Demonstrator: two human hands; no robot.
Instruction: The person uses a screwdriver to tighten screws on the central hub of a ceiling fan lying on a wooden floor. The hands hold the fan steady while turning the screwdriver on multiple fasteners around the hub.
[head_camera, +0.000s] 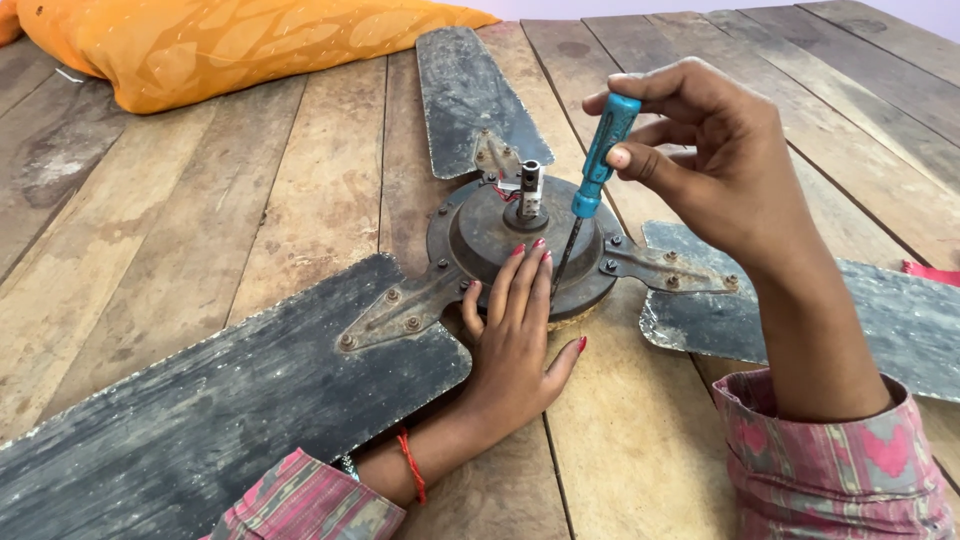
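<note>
My left hand (515, 340), near me, lies flat with fingers spread on the fan motor housing (520, 245) mid-table. My right hand (715, 165) has its grip clamped on the blue screwdriver (600, 150), tip seemingly seated on a rim screw; next comes steady downward turning.

an orange patterned cushion (215, 45) is lying at eleven o'clock, resting on the worn wooden plank floor (180, 210) that is stretching across the whole view. a small strip of red cloth (932, 272) is peeking in at three o'clock, right at the frame's edge.
</note>
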